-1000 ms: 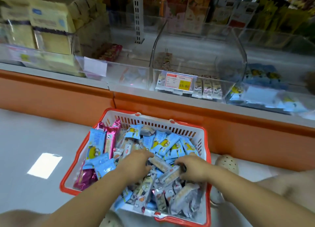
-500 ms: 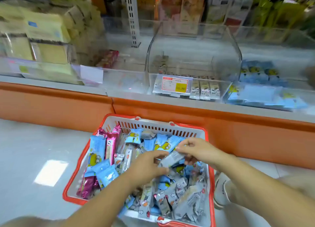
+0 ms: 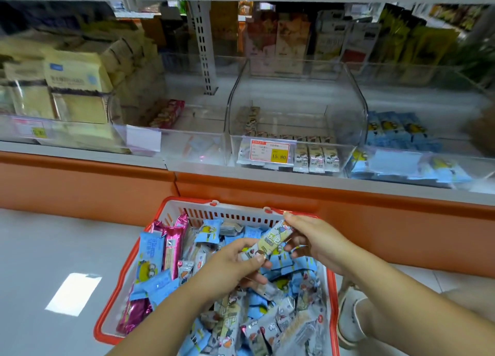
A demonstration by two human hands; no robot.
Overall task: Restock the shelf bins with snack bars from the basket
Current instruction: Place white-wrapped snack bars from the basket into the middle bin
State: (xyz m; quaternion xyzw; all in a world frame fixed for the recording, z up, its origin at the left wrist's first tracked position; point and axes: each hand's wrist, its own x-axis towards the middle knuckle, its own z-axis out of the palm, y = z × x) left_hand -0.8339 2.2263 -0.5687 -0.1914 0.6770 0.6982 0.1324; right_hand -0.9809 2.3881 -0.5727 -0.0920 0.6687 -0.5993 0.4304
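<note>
Both hands have risen since half a second ago, lifting one pale snack bar above the heap. Its near end is pinched by the left hand between thumb and fingers; the right hand grips the far end, fingers curled. Beneath them, the basket sits on the floor, filled with blue, pink and pale wrapped bars. Beyond, a clear shelf bin bearing a price tag holds a thin row of seemingly similar bars, though blur prevents a sure match. At right, blue packs fill the neighbouring bin.

Grey floor, bright light patch, orange shelf base, blurred upper goods, perhaps boxes
</note>
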